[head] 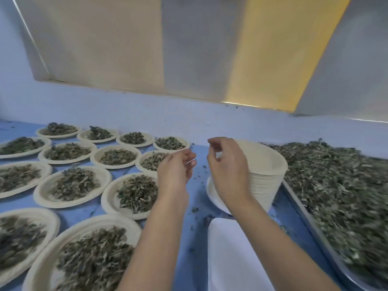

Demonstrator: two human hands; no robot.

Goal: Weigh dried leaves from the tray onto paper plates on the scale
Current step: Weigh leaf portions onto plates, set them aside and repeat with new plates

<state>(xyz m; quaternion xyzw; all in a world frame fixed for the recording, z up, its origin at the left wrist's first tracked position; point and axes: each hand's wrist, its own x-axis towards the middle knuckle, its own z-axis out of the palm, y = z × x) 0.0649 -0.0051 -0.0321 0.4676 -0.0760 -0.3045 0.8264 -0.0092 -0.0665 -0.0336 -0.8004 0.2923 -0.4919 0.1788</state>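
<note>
You are between two portions, as I judge it. The white scale [235,255] at the near middle of the worktop [195,238] has no plate on it, and no leaves are in your hands.

Your left hand [175,169] and right hand [227,166] are both raised above the worktop, close to each other but not touching. The fingers [189,158] of both hands are loosely curled and released. I see nothing held in them, though the picture is a little blurred at the fingertips.

The next move, I think, calls for one fresh plate. The stack of paper plates [268,171] stands just behind your right hand, beside the tray. The plates sit very tightly in each other, so you will need to separate only the top one at its rim and then put it flat on the scale.

The dried leaves [340,181] lie on the metal tray [304,208] at the right. They form a thick loose heap of grey-green pieces, curled and broken, with pale stems among them. They look light and crumbly, so take small pinches near the end of the weighing. Some crumbs already lie on the worktop around the scale.

On the left, many filled plates [106,196] stand in rows from near to far, each with a similar small heap.
</note>
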